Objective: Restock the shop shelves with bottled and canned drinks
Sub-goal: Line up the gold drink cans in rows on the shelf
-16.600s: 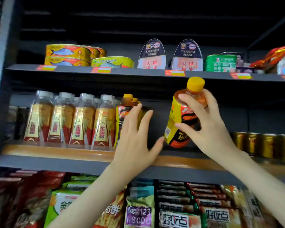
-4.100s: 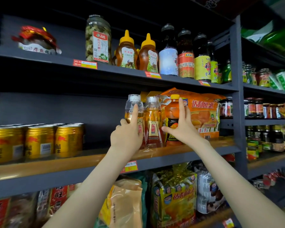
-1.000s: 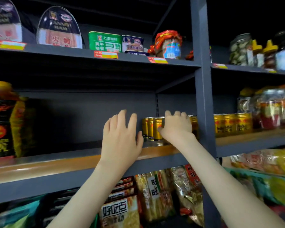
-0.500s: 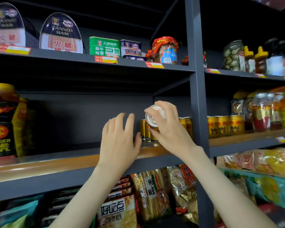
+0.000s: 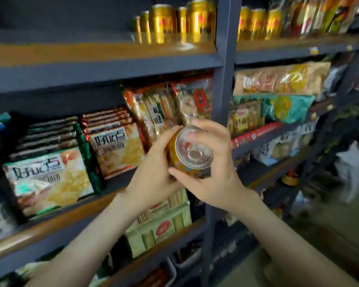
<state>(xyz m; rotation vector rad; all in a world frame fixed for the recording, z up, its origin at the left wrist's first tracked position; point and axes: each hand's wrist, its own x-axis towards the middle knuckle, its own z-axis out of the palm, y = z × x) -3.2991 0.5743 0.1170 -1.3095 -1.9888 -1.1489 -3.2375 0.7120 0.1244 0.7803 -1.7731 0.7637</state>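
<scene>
The fingers (image 5: 207, 129) of the right hand (image 5: 218, 177) curl over the far rim of a gold metal drink can (image 5: 192, 154). The left hand (image 5: 153, 175) cups the can's left wall, so both grip it in front of the shelving, silver end toward the camera (which end, I cannot tell). Behind it, cream and orange biscuit packets (image 5: 50, 179) crowd the middle shelf up to its wooden front edge (image 5: 50, 222), while on the grey upper shelf (image 5: 104, 67) upright gold cans (image 5: 164, 23) stand just left of the grey steel post (image 5: 223, 79), with open board to their left.
</scene>
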